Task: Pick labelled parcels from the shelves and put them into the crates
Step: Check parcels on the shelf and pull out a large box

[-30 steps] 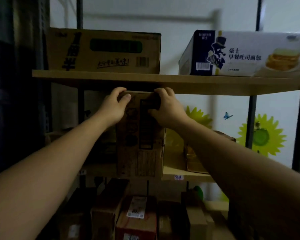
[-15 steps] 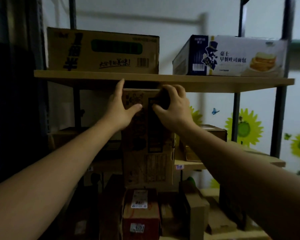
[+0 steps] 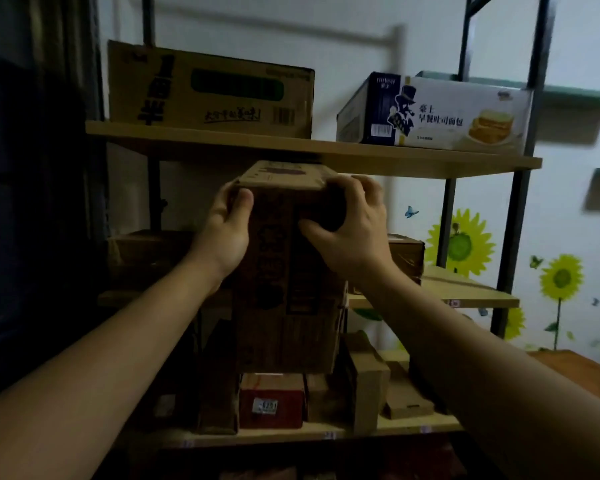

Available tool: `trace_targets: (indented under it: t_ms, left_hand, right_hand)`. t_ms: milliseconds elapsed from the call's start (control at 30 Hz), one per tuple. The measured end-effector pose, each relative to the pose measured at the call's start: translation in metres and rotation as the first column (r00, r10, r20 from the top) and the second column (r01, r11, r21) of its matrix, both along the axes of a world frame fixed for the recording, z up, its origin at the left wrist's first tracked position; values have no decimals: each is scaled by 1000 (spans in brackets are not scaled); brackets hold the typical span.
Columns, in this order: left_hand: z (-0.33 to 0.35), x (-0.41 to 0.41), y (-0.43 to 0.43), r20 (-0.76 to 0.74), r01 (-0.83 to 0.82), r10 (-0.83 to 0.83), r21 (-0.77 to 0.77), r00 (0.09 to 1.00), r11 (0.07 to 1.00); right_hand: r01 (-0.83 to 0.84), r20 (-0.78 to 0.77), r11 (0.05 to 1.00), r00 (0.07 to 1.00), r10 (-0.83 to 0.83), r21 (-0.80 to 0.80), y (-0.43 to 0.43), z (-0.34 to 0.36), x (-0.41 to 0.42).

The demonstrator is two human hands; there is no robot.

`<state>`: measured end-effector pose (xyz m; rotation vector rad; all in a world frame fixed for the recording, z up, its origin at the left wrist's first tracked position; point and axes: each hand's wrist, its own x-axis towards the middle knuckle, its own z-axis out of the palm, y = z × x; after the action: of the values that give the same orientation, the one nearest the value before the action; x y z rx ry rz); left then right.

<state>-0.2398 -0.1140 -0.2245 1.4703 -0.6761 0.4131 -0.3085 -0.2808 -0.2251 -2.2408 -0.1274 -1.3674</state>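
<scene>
Two hands grip tall brown printed carton (image 3: 284,271): left hand (image 3: 227,230), right hand (image 3: 352,233), upper corners.

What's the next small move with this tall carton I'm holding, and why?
Probably draw the tall carton toward you and lower it. The left hand and right hand grip its upper corners, its top sits close under the top shelf board, and its bottom hangs below the middle shelf edge, so it seems free to come away.
</scene>
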Motion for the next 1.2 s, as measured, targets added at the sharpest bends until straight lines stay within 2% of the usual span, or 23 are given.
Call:
trace_targets:
  t_ms: [200,367,600,767,867,933,1000,1100,1133,1200]
  left_hand:
    - [-26,-43,-14,26,14,-14,5,1000,1000]
    - [-45,-72,-24,-25,-22,23,30,999,999]
    - [-66,-90,-17,136,-78,67,78,988,994]
    - [-67,-90,-14,79,101,-109,103,991,990]
    - [-61,-82,-15,59,160,-170,142,984,977]
    - [-58,-77,-17,-11,219,-219,136,976,966]
    - [-61,-64,-19,-88,193,-181,157,980,969]
    - [-82,-38,-16,-238,186,-116,300,964,936]
    - [-91,-30,-14,-330,206,-89,339,940,918]
    - [-109,-22,-10,-555,282,-63,319,829,905]
  right_hand:
    - [76,-113,978,989,-99,-197,-13,-3,-42]
    - [89,-243,901,947,-208,-424,-18,-2,-63]
    - [141,-196,900,951,-240,-413,-14,-29,-89]
    - [176,-234,950,943,-238,-256,-15,-40,-97]
    - [216,-245,951,932,-269,-221,-19,-35,-97]
    - [221,-236,955,935,-265,-198,-22,-32,-97]
    - [210,-218,963,945,-245,-171,-25,-33,-97]
    - [206,-198,968,952,-232,-142,-27,-39,-98]
    - [207,-195,970,954,-229,-129,-28,-41,-99]
    - [209,-182,972,957,-225,-104,-29,-45,-100]
